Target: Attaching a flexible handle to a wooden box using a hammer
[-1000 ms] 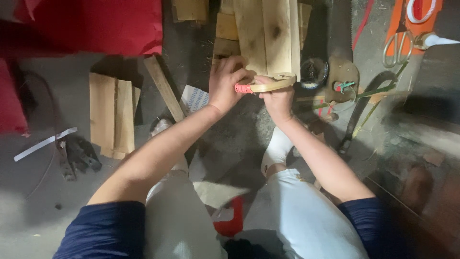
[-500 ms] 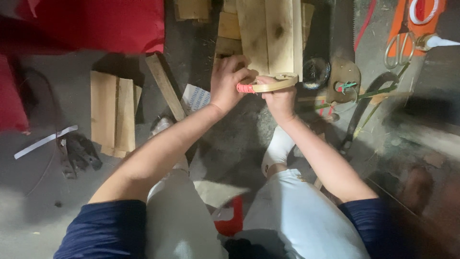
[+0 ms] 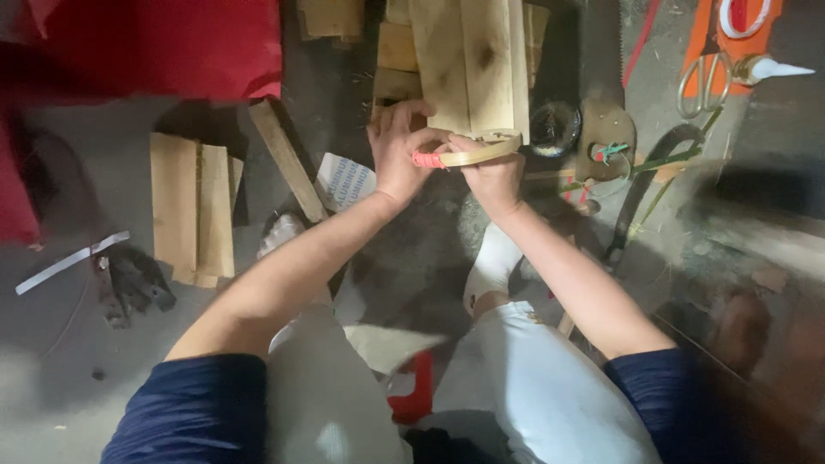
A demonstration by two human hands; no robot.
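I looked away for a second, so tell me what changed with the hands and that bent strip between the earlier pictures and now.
Almost nothing. Both hands keep their grip on the bent wooden strip: the left hand at its red-wrapped end, the right hand under the curve. The strip sits a touch flatter than a second ago; the hands have barely shifted. The planks, the scissors and the boards on the floor lie as before.

Dusty floor, scattered planks
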